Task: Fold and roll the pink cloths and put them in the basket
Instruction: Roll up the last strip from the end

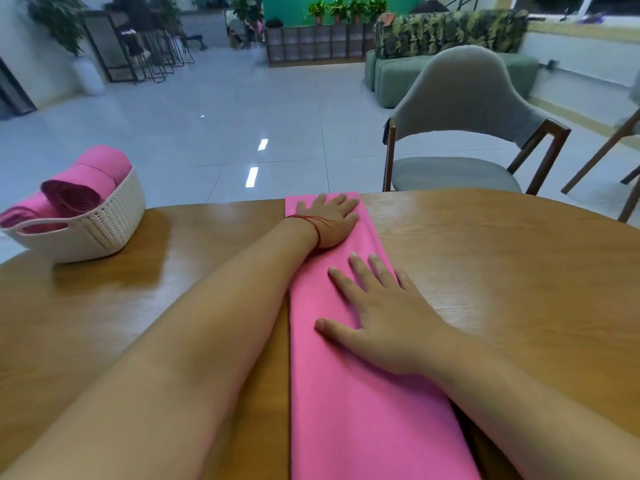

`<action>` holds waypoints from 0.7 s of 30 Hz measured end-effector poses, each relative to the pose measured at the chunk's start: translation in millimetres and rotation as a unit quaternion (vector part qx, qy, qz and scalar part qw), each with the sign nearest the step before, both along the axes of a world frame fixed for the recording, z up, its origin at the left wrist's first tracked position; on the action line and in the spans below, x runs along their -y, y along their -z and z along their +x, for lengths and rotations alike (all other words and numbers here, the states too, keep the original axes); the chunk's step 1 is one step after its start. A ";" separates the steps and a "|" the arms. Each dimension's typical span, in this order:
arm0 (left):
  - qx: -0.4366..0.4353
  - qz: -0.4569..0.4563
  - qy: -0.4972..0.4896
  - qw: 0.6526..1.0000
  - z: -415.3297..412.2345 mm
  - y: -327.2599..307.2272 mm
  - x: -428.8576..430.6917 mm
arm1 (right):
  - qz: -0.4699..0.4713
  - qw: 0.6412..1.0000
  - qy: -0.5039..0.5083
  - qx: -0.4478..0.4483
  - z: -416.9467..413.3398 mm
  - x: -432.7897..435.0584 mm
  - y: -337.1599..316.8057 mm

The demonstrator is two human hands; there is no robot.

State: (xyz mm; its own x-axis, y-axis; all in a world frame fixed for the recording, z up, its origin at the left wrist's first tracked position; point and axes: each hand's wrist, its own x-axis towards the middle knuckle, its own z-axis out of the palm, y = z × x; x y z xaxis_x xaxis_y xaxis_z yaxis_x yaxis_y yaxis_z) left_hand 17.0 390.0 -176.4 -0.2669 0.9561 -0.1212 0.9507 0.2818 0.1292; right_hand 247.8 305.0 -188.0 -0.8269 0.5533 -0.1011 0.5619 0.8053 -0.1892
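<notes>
The wooden table (502, 258) bears a folded pink cloth (349, 393) and a white basket (104, 226).

a long folded cloth (346, 410) lies on the table (502, 258), running from the near edge straight out to the far edge, about mid-table. the left hand (329, 220) rests flat on its far end. the right hand (384, 320) rests flat on it closer in, apart from the left, fingers pointing away. the left forearm crosses the table left of the cloth. the basket (104, 226) stands at the table's far left, well apart from the cloth, with rolls (83, 188) lying in it and sticking out over its rim. a chair (464, 133) stands beyond the far edge, to the right, and a sofa (391, 77) sits behind it.
</notes>
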 end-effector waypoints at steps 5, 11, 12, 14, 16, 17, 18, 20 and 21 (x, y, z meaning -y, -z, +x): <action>0.012 0.005 0.017 1.000 32.0 6.3 50.0 | -0.002 1.000 -0.022 -0.006 34.4 26.5 -2.5; 0.003 0.029 0.042 0.999 61.4 13.6 142.5 | -0.001 0.997 -0.078 0.012 83.3 62.7 -7.1; 0.003 0.028 0.040 0.999 65.0 15.7 157.5 | -0.002 0.997 -0.082 0.014 90.9 68.3 -6.9; 0.006 0.027 0.036 0.999 74.5 20.1 186.3 | 0.004 0.996 -0.089 0.016 105.2 80.4 -7.1; 0.005 0.033 0.028 0.999 87.3 21.1 214.3 | 0.015 0.996 -0.087 0.007 116.6 92.5 -7.8; 0.007 0.032 0.029 0.999 96.3 20.7 228.6 | 0.015 0.996 -0.085 0.006 122.2 99.0 -7.1; 0.008 0.030 0.029 0.999 106.8 21.0 244.3 | 0.014 0.996 -0.085 0.003 128.5 106.4 -5.8; 0.001 0.032 0.024 0.999 127.3 17.9 271.8 | 0.013 0.996 -0.082 -0.017 141.0 116.7 -4.9; 0.002 0.032 0.025 0.999 136.6 15.9 284.4 | 0.007 0.996 -0.080 -0.025 147.7 121.6 -4.8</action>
